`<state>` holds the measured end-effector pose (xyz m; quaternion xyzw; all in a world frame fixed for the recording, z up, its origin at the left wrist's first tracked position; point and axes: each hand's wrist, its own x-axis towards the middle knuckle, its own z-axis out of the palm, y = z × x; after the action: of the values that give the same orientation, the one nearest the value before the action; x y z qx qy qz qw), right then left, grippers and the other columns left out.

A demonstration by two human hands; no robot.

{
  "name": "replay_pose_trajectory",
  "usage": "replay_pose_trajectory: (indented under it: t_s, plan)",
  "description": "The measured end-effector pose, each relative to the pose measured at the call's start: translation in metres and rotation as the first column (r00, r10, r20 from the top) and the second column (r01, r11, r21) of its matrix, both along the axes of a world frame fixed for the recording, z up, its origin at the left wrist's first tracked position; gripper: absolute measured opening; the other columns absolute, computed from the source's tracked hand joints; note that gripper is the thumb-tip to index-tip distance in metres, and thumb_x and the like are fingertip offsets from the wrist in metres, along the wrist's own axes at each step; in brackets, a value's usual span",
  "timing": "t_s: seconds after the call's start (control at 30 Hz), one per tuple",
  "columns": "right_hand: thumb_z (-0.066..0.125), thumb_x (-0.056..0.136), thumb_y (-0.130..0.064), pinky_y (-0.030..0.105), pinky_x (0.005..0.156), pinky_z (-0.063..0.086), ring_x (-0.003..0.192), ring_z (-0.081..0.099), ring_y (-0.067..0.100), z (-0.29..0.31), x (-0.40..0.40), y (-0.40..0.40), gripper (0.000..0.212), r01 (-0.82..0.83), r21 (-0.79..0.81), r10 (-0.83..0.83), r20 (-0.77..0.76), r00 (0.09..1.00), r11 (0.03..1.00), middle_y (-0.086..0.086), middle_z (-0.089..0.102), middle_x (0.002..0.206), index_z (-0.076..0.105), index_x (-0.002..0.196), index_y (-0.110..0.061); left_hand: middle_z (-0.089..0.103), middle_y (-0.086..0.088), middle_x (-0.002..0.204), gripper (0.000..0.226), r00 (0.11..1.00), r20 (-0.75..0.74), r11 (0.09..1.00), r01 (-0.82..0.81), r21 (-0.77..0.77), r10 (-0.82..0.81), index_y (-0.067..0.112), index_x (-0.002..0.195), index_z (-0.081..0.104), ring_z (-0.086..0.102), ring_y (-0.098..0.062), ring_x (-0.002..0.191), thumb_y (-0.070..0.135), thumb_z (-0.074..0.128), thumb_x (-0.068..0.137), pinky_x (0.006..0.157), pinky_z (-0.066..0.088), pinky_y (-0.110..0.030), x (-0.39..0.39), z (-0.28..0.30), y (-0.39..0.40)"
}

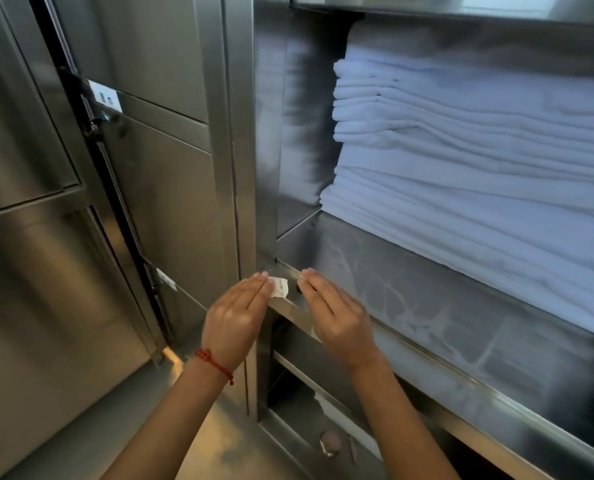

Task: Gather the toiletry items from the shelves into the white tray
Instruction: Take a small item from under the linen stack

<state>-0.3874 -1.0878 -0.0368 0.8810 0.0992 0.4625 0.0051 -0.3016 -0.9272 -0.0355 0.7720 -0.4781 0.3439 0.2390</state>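
Around me stands a stainless steel cabinet, its closed doors (157,168) on the left and an open shelf (409,306) on the right. At the shelf's near front edge I see a small white paper label (278,287), partly peeled and curled. My left hand (234,318) has straight fingers touching the label's left side; my right hand (337,317), fingers also straight, rests just right of it. Folded white linens (479,161) fill the shelf behind. Neither toiletries nor tray are visible.

Folded white linens (479,161) stacked on a steel shelf (409,292), beside cabinet doors (157,188)
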Motion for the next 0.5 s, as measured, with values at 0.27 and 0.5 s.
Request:
replay_pose_trajectory:
  t_s: [0.27,0.5]
  plan:
    - [0.07,0.079,0.003,0.033,0.081,0.057,0.101,0.067,0.025,0.01,0.027,0.061,0.024,-0.076,-0.011,0.076,0.036,0.996,0.997,0.018,0.068,0.108,0.07,0.104,0.003,0.07,-0.021,0.098,0.041,0.998,0.036,0.998,-0.049,-0.026,0.05,-0.006,0.094,0.072,0.07,-0.03,0.087,-0.014,0.081,0.055,0.074,0.057,-0.045,0.018,0.008,0.065]
    - [0.066,0.082,0.005,0.032,0.078,0.057,0.1,0.067,0.025,0.021,0.051,0.118,0.02,-0.157,-0.022,0.158,0.072,0.985,0.987,0.019,0.069,0.106,0.071,0.102,0.004,0.071,-0.019,0.099,0.036,0.987,0.09,0.989,-0.13,-0.063,0.136,-0.005,0.094,0.073,0.07,-0.029,0.088,-0.016,0.076,0.06,0.078,0.055,-0.042,0.032,0.01,0.125]
